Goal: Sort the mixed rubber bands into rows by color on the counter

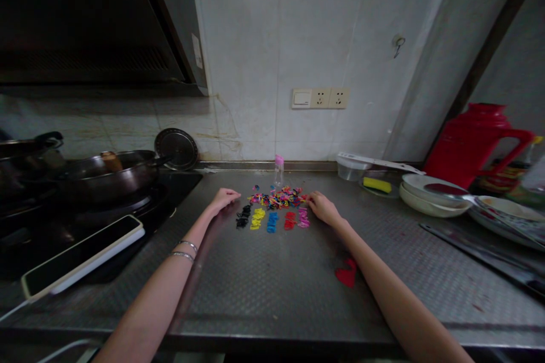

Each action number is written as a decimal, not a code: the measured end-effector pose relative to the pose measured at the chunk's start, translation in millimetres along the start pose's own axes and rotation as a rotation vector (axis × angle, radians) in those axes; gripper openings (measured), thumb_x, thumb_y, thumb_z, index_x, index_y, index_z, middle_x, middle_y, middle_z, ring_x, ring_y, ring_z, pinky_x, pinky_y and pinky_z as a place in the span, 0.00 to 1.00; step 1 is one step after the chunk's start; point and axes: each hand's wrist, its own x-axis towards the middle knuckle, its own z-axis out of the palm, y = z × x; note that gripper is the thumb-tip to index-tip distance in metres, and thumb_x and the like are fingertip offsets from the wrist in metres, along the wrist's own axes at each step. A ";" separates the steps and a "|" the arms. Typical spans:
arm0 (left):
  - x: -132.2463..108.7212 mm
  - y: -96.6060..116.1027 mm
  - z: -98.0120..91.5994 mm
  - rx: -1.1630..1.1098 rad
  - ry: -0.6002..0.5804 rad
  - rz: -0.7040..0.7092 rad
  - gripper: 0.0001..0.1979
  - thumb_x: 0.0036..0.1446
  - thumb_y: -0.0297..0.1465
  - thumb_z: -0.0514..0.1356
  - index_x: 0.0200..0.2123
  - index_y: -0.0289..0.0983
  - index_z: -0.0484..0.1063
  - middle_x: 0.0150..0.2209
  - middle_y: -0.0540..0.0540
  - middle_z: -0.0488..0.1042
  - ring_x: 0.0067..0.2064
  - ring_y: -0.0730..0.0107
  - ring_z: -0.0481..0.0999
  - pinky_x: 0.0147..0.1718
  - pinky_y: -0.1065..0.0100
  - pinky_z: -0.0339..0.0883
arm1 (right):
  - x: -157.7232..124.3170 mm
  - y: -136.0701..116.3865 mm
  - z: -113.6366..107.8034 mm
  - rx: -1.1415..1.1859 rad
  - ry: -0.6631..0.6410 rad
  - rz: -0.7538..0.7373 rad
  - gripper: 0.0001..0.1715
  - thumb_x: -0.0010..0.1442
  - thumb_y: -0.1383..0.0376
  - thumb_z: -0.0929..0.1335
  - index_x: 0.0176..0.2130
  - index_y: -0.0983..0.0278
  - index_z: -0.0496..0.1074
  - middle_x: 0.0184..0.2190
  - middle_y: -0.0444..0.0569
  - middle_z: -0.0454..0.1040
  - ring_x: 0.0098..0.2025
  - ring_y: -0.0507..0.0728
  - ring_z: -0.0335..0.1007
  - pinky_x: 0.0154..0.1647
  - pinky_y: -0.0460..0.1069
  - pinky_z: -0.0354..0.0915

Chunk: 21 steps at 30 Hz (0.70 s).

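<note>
A mixed heap of small coloured elastic bands lies on the steel counter. In front of it sit sorted little piles: black, yellow, blue, red and pink. My left hand rests on the counter left of the heap, fingers curled, with nothing visible in it. My right hand is at the heap's right edge beside the pink pile, fingers bent together. A small clear bottle with a pink cap stands behind the heap.
A phone lies at the stove's edge on the left, with a wok and pot behind. Stacked plates, a yellow sponge, a red thermos jug and a knife are at right. A red heart-shaped piece lies near my right forearm.
</note>
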 end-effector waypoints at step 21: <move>7.9 -11.2 1.5 -0.014 -0.012 0.035 0.18 0.43 0.41 0.60 0.30 0.32 0.73 0.16 0.53 0.63 0.14 0.81 0.56 0.13 0.75 0.46 | 10.4 3.9 -1.2 0.304 0.070 0.014 0.12 0.50 0.64 0.62 0.28 0.66 0.73 0.27 0.49 0.75 0.29 0.53 0.69 0.32 0.45 0.61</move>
